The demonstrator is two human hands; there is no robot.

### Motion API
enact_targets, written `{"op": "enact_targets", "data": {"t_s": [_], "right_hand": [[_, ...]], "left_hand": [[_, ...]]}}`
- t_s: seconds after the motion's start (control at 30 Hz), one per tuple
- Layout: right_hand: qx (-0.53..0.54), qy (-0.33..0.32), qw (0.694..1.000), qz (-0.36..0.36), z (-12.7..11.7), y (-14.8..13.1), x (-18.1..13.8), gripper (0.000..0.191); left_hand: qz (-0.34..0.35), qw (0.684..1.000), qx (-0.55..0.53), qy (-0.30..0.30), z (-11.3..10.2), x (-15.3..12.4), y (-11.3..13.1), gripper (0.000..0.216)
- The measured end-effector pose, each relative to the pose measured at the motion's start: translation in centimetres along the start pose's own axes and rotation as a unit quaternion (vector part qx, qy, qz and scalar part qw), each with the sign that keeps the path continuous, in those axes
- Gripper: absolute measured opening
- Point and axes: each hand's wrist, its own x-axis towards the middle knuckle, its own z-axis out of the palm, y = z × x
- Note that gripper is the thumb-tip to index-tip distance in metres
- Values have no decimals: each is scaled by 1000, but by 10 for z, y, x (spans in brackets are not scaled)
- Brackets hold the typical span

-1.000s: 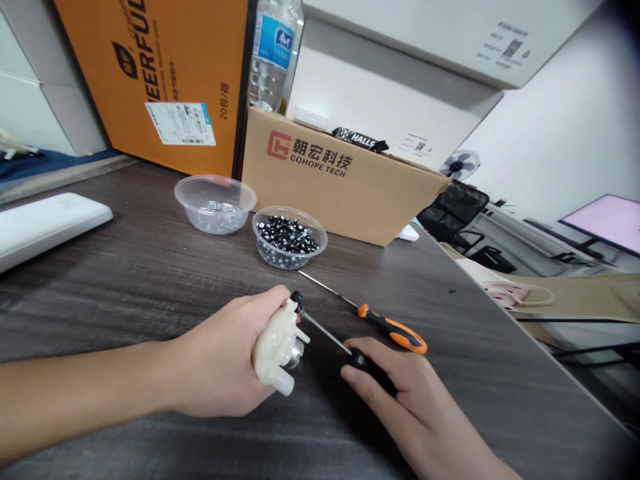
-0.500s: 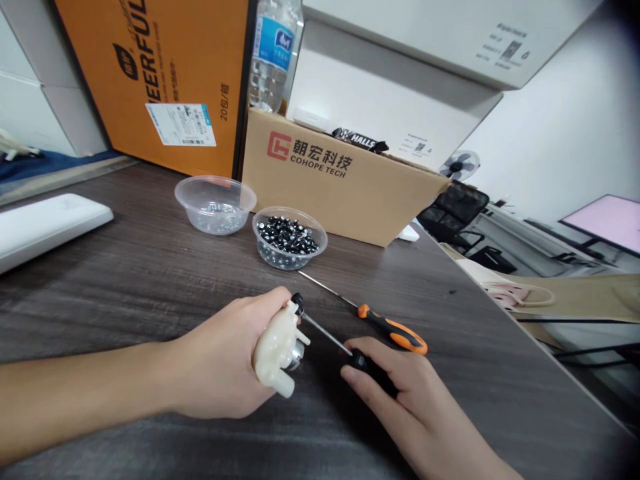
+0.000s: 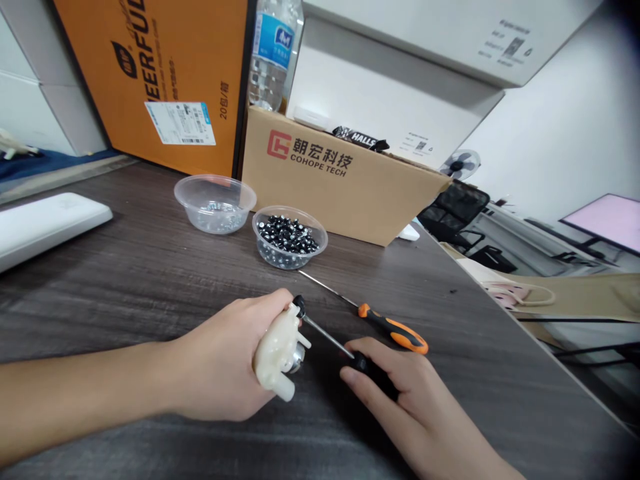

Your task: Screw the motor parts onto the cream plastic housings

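Note:
My left hand [image 3: 220, 363] is wrapped around a small cream plastic part [image 3: 277, 350] with a metal piece on its side, holding it just above the dark wooden table [image 3: 125, 280]. My right hand [image 3: 400, 400] grips the black handle of a screwdriver [image 3: 350, 357]. Its thin shaft runs up-left, and the tip sits at a black screw [image 3: 299, 305] on top of the part. A second screwdriver [image 3: 385, 327] with an orange and black handle lies on the table just behind my right hand.
Two clear plastic bowls stand further back: one [image 3: 290, 238] full of black screws, one [image 3: 215, 204] with a few silvery bits. Behind them are a tan cardboard box [image 3: 340, 187], an orange carton [image 3: 165, 80] and a water bottle [image 3: 273, 53]. A white flat device [image 3: 45, 227] lies at left.

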Motion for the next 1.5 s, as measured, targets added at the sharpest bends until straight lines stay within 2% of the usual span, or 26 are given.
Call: {"op": "enact_targets", "data": {"t_s": [0.2,0.73,1.5], "right_hand": [[-6,-49,999,10,1,-3,2,22],[-17,-72,996,42,2,-3,-1,19],[-11,-80,996,37,5,-3,5,14]], "left_hand": [[-22,999,28,-9,-2,1,6,36],[-20,999,45,-9,-2,2,5,35],[-21,997,74,-2,0,1,3,32]]}}
